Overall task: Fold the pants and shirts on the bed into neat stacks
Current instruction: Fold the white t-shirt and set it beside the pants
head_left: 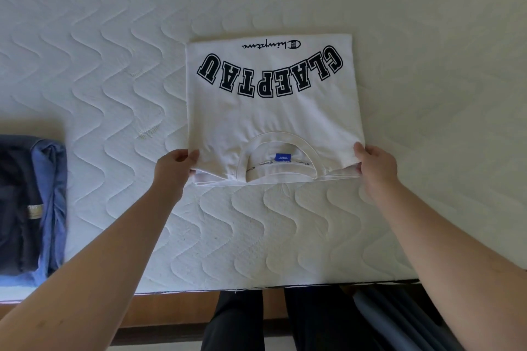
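A white T-shirt (271,111) with dark arched block letters lies folded into a rectangle on the quilted white mattress (114,51), its collar and blue neck label toward me. My left hand (174,169) pinches the near left corner of the shirt, thumb on top. At the near right corner my right hand (375,167) pinches the fabric the same way. Both corners are lifted slightly off the mattress.
A folded stack of dark navy and blue garments (31,205) sits at the left edge of the mattress. The wooden bed frame (171,310) runs along the near side, with my dark-trousered legs (285,322) standing against it.
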